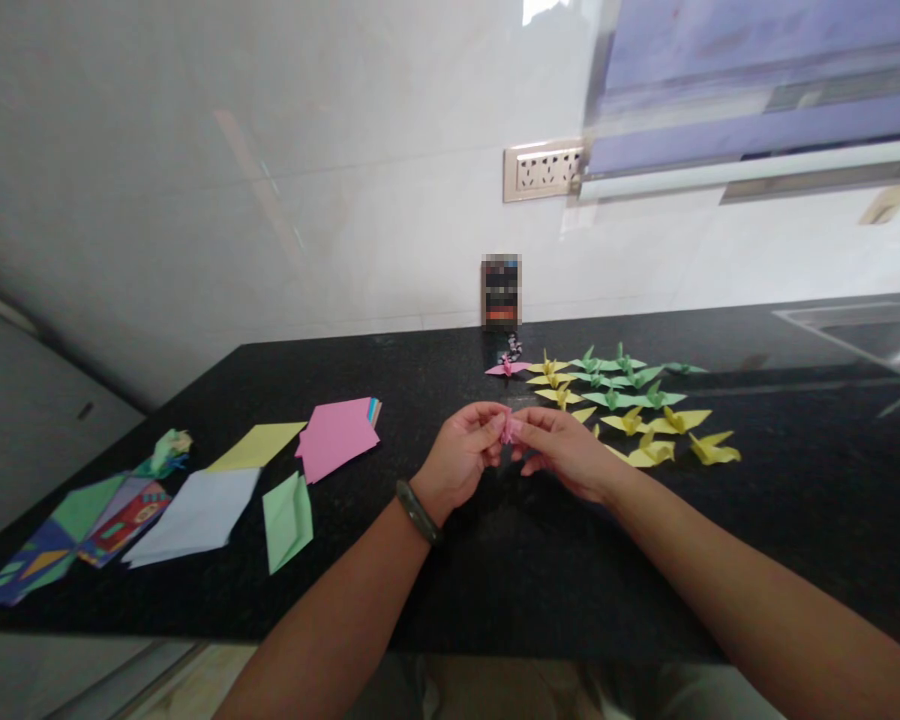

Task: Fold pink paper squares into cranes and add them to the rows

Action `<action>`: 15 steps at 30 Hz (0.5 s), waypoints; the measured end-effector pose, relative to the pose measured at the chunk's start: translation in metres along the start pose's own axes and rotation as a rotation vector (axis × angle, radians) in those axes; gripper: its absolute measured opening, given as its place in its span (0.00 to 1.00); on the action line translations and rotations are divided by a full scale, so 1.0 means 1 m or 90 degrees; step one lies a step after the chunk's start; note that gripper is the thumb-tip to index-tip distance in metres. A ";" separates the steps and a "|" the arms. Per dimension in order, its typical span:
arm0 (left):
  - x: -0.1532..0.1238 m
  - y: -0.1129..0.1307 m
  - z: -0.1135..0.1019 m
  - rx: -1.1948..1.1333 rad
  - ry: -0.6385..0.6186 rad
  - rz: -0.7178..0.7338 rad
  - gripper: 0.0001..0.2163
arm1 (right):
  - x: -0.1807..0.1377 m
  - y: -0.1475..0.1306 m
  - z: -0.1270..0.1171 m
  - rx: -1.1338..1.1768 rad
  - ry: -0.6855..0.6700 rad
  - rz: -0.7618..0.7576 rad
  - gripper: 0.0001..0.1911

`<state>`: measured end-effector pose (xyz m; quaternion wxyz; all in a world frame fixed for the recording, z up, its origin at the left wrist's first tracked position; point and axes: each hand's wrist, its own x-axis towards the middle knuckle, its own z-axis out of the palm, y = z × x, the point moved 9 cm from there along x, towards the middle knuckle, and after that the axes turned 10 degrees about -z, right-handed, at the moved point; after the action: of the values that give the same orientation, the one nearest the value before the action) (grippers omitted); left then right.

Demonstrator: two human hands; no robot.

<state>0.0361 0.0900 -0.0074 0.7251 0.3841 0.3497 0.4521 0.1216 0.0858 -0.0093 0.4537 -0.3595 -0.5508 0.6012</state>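
Note:
Between my two hands, above the black countertop (540,560), is a small folded piece of pink paper (507,428). My left hand (466,448) pinches it from one side with thumb and forefinger. From the other side my right hand (562,450) grips it, its lower fingers curled loosely. Most of the paper is covered by the fingertips, so its exact shape is unclear. Just beyond the hands sits a finished pink paper crane (508,369). Rows of yellow paper cranes (649,450) and green paper cranes (615,398) spread to the right, some partly hidden by my right hand.
To the left lie a stack of pink paper (339,435), yellow paper (259,446), white paper (199,515), folded green paper (288,520), a colourful packet (124,520) and crumpled paper (171,452). A phone-like object (502,292) leans on the wall below a socket strip (544,171).

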 end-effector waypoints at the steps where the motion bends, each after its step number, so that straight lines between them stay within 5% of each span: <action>1: 0.000 -0.001 0.000 0.018 0.006 -0.005 0.11 | 0.000 -0.001 0.000 0.003 0.002 -0.009 0.15; 15: 0.000 -0.015 0.002 0.161 0.006 -0.085 0.14 | 0.004 -0.005 -0.018 0.006 0.079 -0.022 0.14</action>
<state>0.0432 0.0848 -0.0194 0.6978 0.4462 0.4316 0.3573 0.1377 0.0952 -0.0062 0.4989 -0.3848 -0.5248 0.5723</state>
